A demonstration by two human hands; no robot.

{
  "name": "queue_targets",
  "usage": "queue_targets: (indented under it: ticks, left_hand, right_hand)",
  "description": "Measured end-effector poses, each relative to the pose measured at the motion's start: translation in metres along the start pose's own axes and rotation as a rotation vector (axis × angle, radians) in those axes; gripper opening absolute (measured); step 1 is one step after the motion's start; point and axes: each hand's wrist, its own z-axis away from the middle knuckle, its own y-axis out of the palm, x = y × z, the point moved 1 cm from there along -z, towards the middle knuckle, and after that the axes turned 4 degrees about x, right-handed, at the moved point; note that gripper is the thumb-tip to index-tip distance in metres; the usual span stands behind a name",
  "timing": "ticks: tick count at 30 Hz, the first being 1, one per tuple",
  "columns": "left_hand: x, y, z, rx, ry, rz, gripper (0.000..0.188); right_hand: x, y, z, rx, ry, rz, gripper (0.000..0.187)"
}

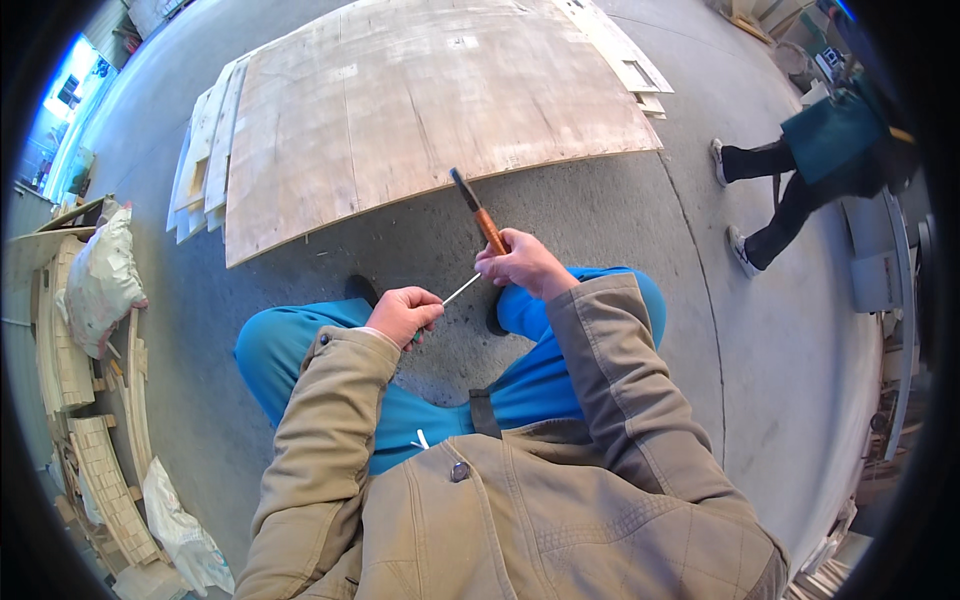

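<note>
At the far left, a bulging white sack [105,275] rests on stacked pale wood pieces [68,335]. Toward the middle lies a low stack of plywood sheets [430,105], ahead of the knees in blue trousers [300,340]. The left hand [402,316] is closed, fingertips pinching the near end of a thin pale rod [461,289]; a bit of green beneath may be its handle, though the fingers hide most of it. The rod's long axis slants forward and right, bridging to the fingers of the right hand [528,265]. That hand also grips an orange-handled tool [488,228], its dark end pointing forward and slightly left, toward the plywood. Farther right stands another person [832,135].
</note>
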Motion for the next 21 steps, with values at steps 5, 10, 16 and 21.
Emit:
queue_targets:
  ticks: [5, 10, 16, 21]
  left_hand:
    - [0.001, -0.002, 0.004, 0.064, 0.050, 0.023, 0.018]
    - [0.002, -0.006, 0.005, 0.064, 0.049, 0.042, 0.017]
    - [0.002, -0.025, 0.007, -0.014, 0.033, 0.059, 0.013]
    - [-0.005, -0.050, 0.014, -0.261, 0.060, 0.232, 0.012]
  right_hand:
    - [0.003, 0.009, 0.012, 0.139, 0.009, -0.014, 0.029]
    - [-0.004, 0.009, 0.007, 0.004, -0.033, -0.027, 0.027]
    - [-0.013, -0.006, -0.008, -0.170, -0.063, -0.029, 0.026]
    - [-0.021, -0.007, -0.020, -0.392, -0.249, 0.478, 0.040]
